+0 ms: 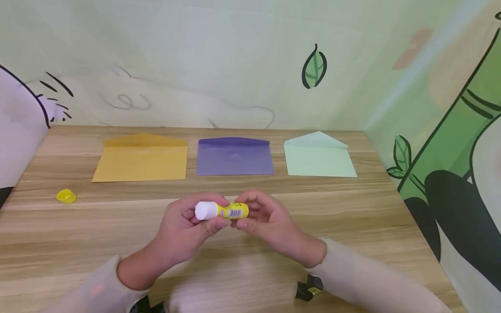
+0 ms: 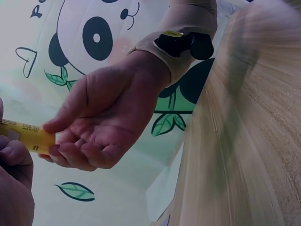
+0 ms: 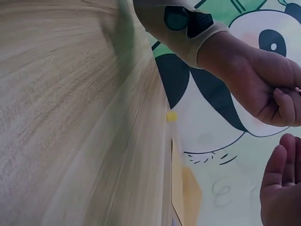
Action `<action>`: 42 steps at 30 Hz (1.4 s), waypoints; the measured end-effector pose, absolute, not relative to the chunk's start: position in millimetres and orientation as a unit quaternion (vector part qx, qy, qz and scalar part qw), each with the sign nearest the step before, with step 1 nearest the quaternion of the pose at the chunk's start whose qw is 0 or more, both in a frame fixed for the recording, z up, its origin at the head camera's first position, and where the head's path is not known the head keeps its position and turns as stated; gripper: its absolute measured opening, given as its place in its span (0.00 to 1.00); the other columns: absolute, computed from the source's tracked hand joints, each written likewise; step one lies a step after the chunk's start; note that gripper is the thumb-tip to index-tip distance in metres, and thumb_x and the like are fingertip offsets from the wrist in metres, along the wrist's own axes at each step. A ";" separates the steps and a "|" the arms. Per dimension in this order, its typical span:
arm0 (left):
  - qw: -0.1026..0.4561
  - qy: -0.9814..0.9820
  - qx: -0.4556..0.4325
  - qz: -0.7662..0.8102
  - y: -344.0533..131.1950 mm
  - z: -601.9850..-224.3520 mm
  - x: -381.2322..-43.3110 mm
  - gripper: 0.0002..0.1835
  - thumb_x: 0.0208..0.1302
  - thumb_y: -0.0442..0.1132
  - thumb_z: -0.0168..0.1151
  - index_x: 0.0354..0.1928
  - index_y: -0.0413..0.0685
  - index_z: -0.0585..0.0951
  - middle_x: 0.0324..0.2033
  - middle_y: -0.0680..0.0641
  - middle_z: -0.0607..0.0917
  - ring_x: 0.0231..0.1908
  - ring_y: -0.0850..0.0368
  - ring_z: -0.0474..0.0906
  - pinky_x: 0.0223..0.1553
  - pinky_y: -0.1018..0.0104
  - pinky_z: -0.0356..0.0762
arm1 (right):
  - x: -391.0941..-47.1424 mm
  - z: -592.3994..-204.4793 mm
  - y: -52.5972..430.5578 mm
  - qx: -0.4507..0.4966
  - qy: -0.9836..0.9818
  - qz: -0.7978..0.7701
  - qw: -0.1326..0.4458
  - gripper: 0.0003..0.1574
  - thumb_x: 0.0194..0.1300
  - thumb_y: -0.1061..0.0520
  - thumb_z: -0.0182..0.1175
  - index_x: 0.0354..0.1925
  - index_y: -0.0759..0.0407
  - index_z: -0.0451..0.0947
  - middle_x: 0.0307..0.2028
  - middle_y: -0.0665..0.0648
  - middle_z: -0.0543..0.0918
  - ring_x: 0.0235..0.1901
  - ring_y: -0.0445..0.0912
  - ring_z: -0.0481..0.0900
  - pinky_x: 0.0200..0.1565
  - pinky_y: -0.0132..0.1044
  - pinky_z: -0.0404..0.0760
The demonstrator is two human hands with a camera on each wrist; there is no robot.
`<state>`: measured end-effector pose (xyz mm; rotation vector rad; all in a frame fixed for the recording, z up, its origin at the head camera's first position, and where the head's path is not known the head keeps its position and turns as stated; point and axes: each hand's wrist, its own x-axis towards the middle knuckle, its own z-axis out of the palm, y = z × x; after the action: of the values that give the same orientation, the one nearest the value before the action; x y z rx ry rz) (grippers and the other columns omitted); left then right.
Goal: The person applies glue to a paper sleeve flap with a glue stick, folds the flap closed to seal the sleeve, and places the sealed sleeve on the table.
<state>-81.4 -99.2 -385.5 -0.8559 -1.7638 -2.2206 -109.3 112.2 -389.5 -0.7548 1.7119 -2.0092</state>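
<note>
A glue stick (image 1: 235, 211) with a yellow labelled barrel and a white end lies level between both hands, above the wooden table. My left hand (image 1: 182, 230) grips it with thumb and fingers, the white end pointing left. At the opposite, yellow end, my right hand (image 1: 278, 226) pinches the barrel; the left wrist view shows its thumb and curled fingers on that end. A small yellow cap (image 1: 66, 196) rests on the table at the left. In the right wrist view the glue stick is out of frame.
Along the back of the table (image 1: 332, 208) lie an orange envelope (image 1: 141, 164), a purple envelope (image 1: 235, 163) and a mint green envelope (image 1: 320, 161), flaps raised toward the wall. A wall (image 1: 235, 56) with painted leaves and panda shapes stands behind and at the right.
</note>
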 end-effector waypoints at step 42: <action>0.006 -0.578 -0.369 -0.728 -96.3 -383.9 -69.8 0.10 0.61 0.28 0.69 0.44 0.35 0.81 0.34 0.46 0.87 0.32 0.68 0.78 0.25 0.71 0.78 | -109.3 -388.5 116.3 -0.296 0.563 -0.626 0.451 0.39 0.82 0.40 0.26 0.27 0.64 0.69 0.18 0.47 0.67 0.16 0.39 0.63 0.20 0.32 0.64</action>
<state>-69.8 -96.3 -383.9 -1.1532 -1.8088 -2.2779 -109.3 116.3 -388.5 -0.7310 1.3912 -1.5472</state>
